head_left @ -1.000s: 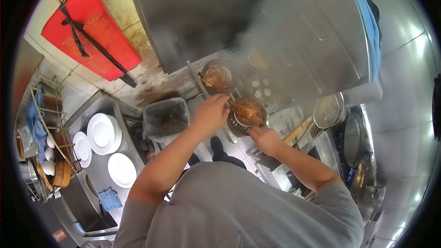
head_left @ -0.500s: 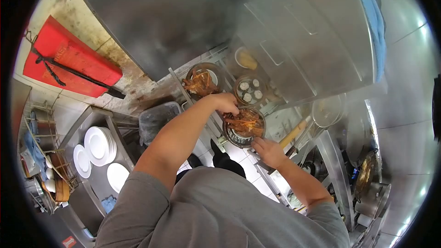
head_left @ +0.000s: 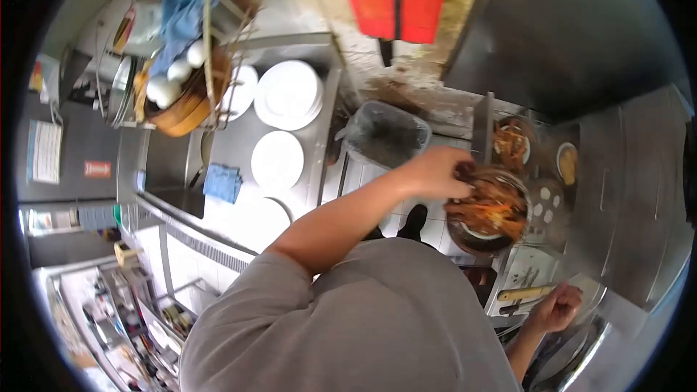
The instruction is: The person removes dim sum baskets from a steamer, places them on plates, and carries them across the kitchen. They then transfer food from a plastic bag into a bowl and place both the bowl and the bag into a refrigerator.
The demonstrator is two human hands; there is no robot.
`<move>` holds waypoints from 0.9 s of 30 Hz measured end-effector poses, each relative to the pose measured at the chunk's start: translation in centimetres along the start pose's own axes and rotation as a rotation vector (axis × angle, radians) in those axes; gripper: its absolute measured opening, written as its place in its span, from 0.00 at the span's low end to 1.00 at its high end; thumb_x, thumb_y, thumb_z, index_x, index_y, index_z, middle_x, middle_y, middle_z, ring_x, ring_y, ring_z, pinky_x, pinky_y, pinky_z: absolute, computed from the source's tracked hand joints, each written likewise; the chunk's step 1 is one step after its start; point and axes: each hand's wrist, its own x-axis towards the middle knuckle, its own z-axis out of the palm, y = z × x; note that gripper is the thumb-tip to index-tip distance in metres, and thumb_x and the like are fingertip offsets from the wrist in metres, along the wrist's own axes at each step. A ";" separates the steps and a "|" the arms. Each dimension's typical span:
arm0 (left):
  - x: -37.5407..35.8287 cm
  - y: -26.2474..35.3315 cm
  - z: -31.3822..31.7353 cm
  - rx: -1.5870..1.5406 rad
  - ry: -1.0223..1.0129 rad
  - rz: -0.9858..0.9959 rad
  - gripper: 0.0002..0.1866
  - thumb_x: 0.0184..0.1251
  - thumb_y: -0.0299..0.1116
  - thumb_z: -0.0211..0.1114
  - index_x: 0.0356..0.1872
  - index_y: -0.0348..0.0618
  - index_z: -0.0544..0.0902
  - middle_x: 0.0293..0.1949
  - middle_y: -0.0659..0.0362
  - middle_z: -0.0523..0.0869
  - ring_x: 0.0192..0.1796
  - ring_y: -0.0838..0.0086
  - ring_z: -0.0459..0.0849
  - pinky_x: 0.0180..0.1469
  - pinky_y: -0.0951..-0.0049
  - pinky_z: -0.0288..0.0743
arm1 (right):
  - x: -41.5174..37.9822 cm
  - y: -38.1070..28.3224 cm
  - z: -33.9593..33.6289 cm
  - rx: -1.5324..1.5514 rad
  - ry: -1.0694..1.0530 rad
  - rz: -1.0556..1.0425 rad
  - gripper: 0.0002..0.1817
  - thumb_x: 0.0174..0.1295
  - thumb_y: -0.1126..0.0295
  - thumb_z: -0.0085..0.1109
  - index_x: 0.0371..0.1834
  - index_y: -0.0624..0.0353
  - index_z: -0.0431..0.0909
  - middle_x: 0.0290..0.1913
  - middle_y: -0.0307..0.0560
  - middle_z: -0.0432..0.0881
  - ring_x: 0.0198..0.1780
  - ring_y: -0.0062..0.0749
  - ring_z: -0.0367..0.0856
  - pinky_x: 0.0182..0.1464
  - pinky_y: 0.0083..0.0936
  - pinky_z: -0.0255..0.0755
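My left hand (head_left: 441,173) grips the upper left rim of a round dark bowl (head_left: 488,210), which is tilted a little. Dark brown pieces with orange strips (head_left: 494,205) fill it around a white inner dish. My right hand (head_left: 557,308) is off the bowl, its fingers loosely curled with nothing visible in them, beside a wooden handle (head_left: 524,293). Behind the held bowl sit a second bowl of brown food (head_left: 511,144), a container with several white round pieces (head_left: 544,205) and a small dish of yellowish food (head_left: 567,162).
A steel counter (head_left: 314,167) on the left bears white plates (head_left: 288,94) and a blue cloth (head_left: 223,182). Between counter and steamer stands a clear plastic bin (head_left: 388,135). A wire rack holds a wooden basket (head_left: 181,112). The large steel lid (head_left: 632,196) is at right.
The view has swung left, showing more of the counter and rack. My left hand has raised the bowl from its place in the steamer; my right hand has let go of its rim.
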 end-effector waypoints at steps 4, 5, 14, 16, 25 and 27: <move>-13.4 -6.9 -7.0 -0.125 0.345 -0.212 0.34 0.51 0.31 0.70 0.63 0.30 0.80 0.53 0.46 0.90 0.55 0.65 0.89 0.60 0.65 0.82 | 1.2 -0.6 5.4 -0.079 -0.151 0.007 0.22 0.68 0.84 0.60 0.22 0.58 0.59 0.28 0.43 0.67 0.30 0.32 0.64 0.35 0.29 0.63; -17.1 -9.5 -8.1 -0.208 0.432 -0.255 0.33 0.51 0.30 0.69 0.62 0.28 0.81 0.52 0.48 0.90 0.53 0.66 0.89 0.59 0.66 0.82 | 1.4 -1.0 6.7 -0.106 -0.201 0.008 0.22 0.68 0.84 0.60 0.22 0.58 0.58 0.28 0.44 0.67 0.30 0.33 0.64 0.35 0.30 0.64; -46.4 -23.2 -8.9 -0.348 0.961 -0.589 0.20 0.61 0.37 0.66 0.47 0.28 0.84 0.37 0.60 0.87 0.37 0.77 0.84 0.40 0.74 0.78 | -3.2 6.9 12.8 0.104 -0.237 0.508 0.20 0.68 0.73 0.67 0.61 0.58 0.76 0.45 0.40 0.80 0.46 0.30 0.79 0.54 0.29 0.76; -51.1 -26.1 -8.3 -0.303 0.850 -0.742 0.17 0.62 0.33 0.61 0.49 0.34 0.84 0.37 0.64 0.83 0.34 0.82 0.78 0.34 0.78 0.73 | -3.9 8.3 12.4 0.292 -0.127 0.862 0.23 0.68 0.71 0.68 0.65 0.59 0.74 0.51 0.43 0.79 0.50 0.33 0.80 0.56 0.33 0.77; -52.3 -27.6 -6.8 -0.491 0.951 -0.819 0.13 0.58 0.32 0.61 0.42 0.37 0.83 0.34 0.62 0.81 0.31 0.78 0.79 0.29 0.77 0.69 | -5.7 18.7 15.9 0.735 0.328 1.490 0.23 0.70 0.66 0.58 0.66 0.58 0.71 0.65 0.53 0.70 0.61 0.57 0.75 0.56 0.57 0.76; -52.5 -27.3 -8.1 -0.383 0.886 -0.858 0.22 0.56 0.34 0.63 0.51 0.36 0.85 0.41 0.60 0.85 0.40 0.74 0.82 0.37 0.74 0.74 | -4.7 19.5 16.2 0.847 0.352 1.502 0.23 0.70 0.67 0.56 0.67 0.57 0.70 0.66 0.54 0.69 0.63 0.59 0.73 0.57 0.60 0.75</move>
